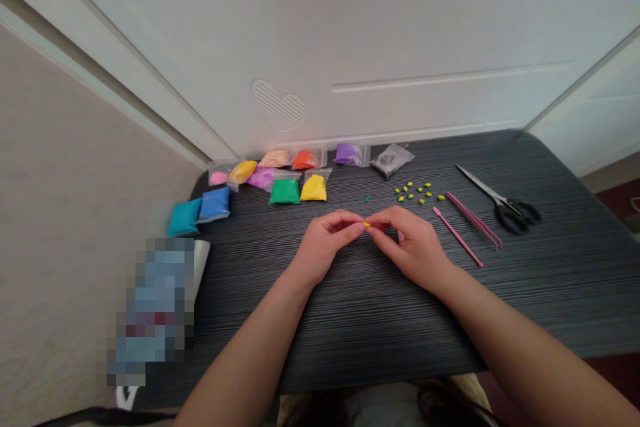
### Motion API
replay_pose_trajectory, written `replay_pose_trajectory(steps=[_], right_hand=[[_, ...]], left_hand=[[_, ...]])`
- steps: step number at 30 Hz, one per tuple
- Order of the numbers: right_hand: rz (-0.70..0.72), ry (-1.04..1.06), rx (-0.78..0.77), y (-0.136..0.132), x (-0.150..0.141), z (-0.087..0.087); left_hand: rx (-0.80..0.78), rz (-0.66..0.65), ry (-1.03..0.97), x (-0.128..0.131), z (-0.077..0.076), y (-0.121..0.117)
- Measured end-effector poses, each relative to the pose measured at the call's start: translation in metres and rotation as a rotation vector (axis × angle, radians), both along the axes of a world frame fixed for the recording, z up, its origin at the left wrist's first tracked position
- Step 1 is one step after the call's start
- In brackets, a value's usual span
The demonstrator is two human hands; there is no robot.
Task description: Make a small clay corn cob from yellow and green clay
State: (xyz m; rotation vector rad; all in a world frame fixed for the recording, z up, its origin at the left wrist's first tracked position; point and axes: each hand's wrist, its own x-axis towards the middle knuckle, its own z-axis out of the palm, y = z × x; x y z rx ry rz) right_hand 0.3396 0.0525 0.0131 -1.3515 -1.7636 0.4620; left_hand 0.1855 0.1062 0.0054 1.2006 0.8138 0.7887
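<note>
My left hand (325, 243) and my right hand (407, 243) meet fingertip to fingertip over the dark striped table (350, 320). Both pinch a tiny yellow clay piece (367, 224) between thumbs and forefingers. A pink stick-like tool shows under my right hand's fingers at its inner side. Just beyond my right hand lie several small yellow-and-green clay bits (414, 192) and one green crumb (367, 198).
Small bags of coloured clay (285, 190) line the table's far left. Pink tweezers (474, 219), a pink stick tool (457, 237) and black scissors (500, 200) lie at the right. A white door stands behind the table. A blurred object (150, 310) sits at the left edge.
</note>
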Motion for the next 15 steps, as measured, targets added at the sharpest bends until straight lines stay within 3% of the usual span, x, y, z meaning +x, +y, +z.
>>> replay_pose_trajectory(steps=[15], right_hand=[[0.008,-0.007,-0.002,0.0001,0.0011,-0.0021]], left_hand=[[-0.061,-0.037,-0.029,0.0001,-0.0007,-0.0005]])
